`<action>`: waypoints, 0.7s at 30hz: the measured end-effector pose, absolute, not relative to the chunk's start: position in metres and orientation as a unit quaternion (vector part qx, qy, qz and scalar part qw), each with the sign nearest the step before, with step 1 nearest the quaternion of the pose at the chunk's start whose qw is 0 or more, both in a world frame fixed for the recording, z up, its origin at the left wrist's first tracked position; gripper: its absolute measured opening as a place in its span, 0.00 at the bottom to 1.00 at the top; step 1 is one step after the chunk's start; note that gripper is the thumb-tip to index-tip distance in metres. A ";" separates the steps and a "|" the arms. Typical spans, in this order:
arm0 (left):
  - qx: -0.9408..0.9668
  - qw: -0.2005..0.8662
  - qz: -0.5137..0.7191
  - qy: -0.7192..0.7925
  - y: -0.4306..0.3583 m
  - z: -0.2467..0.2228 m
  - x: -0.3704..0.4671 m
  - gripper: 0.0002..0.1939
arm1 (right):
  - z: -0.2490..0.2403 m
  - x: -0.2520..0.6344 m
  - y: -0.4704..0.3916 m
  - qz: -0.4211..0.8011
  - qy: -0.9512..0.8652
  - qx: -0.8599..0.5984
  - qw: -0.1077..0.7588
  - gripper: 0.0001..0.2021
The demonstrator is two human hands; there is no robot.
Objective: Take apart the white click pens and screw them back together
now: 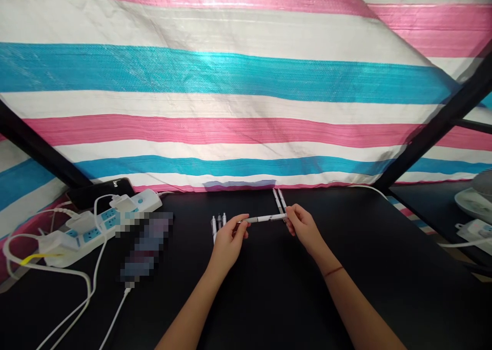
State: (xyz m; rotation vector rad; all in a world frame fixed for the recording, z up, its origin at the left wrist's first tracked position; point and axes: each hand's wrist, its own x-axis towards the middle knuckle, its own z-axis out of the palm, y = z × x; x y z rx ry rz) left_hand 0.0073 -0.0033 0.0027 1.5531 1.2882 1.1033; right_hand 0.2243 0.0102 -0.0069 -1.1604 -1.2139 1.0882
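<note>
A white pen (pixel 267 218) with a greyish section toward its left end is held level between my two hands, above the black table. My left hand (pixel 230 237) pinches its left end between thumb and fingers. At its other end, the fingertips of my right hand (pixel 303 227) close on it. Several pens (pixel 219 221), white and dark, lie side by side just beyond my left hand, which partly covers them. Two white pens (pixel 280 200) lie close together behind my right hand, their near ends hidden by the held pen and fingers.
On the left, a white power strip (pixel 148 200) with chargers and loose white cables (pixel 90 283) runs across the black table (pixel 265 299). A pixelated phone (pixel 148 245) lies beside it, plugged into a cable. A striped sheet (pixel 246 78) hangs behind; black frame posts (pixel 434 124) slant at both sides.
</note>
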 end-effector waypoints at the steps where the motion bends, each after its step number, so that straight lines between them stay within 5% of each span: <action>1: 0.616 0.408 0.438 0.512 -0.003 0.003 0.007 0.18 | -0.007 0.225 0.010 0.453 -0.518 -0.479 0.544 0.18; 21: 0.611 0.399 0.456 0.510 0.000 -0.002 0.006 0.17 | -0.005 0.230 0.011 0.443 -0.495 -0.536 0.521 0.20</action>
